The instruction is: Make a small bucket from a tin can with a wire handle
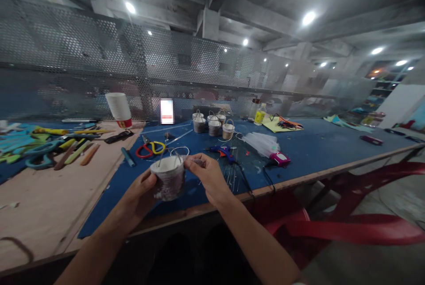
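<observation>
A small grey-brown cup (168, 184) with a white inside and a thin handle is held above the table's front edge. My left hand (141, 192) grips the cup's left side, thumb near the rim. My right hand (204, 173) is at the cup's right rim, its thumb and fingers pinched together around a small dark piece (198, 162). Red-and-yellow scissors (150, 149) lie just behind the cup. To the right of my right hand, a blue glue gun (223, 152) lies on the blue mat (308, 148).
Several small handled cups (214, 127) stand at the back. A stack of white paper cups (118, 107), blue scissors (41, 155) and clay tools are at left. A plastic bag (260, 143), pink device (280, 158) and yellow bottle (260, 114) are at right, with a red chair (352, 228) below.
</observation>
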Demonstrator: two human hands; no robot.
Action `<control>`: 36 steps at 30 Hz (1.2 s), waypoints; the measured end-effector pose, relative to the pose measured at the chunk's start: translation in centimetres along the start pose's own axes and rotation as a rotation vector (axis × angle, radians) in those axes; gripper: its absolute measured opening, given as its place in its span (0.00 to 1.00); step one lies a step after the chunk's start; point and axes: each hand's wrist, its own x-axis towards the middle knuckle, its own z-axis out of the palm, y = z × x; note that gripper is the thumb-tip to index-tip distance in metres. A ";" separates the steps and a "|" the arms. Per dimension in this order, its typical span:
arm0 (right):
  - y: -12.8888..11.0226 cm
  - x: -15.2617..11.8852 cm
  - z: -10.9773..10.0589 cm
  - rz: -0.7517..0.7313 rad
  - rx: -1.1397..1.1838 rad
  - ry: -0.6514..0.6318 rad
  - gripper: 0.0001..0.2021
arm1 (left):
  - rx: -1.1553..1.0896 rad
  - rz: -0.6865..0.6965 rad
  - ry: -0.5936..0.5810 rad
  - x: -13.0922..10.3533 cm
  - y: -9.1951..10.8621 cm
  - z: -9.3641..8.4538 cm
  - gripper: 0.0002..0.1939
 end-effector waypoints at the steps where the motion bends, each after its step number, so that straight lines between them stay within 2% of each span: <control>1: 0.0 0.0 0.0 -0.009 0.003 0.008 0.17 | 0.004 0.016 0.017 0.0 0.1 0.2 0.29; 7: 0.0 0.0 0.2 -0.086 -0.032 0.066 0.13 | 0.066 0.115 0.203 0.0 -0.3 0.7 0.27; 13: 0.1 -0.7 0.6 -0.211 -0.143 0.074 0.10 | 0.246 0.273 0.223 0.4 -0.8 0.6 0.32; 16: 0.0 -1.1 0.9 -0.276 -0.204 0.089 0.07 | 0.349 0.266 0.271 0.6 -0.8 0.7 0.32; 23: 0.0 -1.5 1.1 -0.315 -0.209 0.132 0.08 | 0.277 0.230 0.249 0.7 -0.9 0.5 0.31; 28: 0.0 -1.8 1.1 -0.393 -0.243 0.143 0.07 | 0.228 0.196 0.213 0.6 -0.8 0.5 0.26; 36: -0.7 -2.2 1.1 -0.421 -0.202 0.112 0.06 | 0.187 0.178 0.179 0.5 -0.8 0.5 0.24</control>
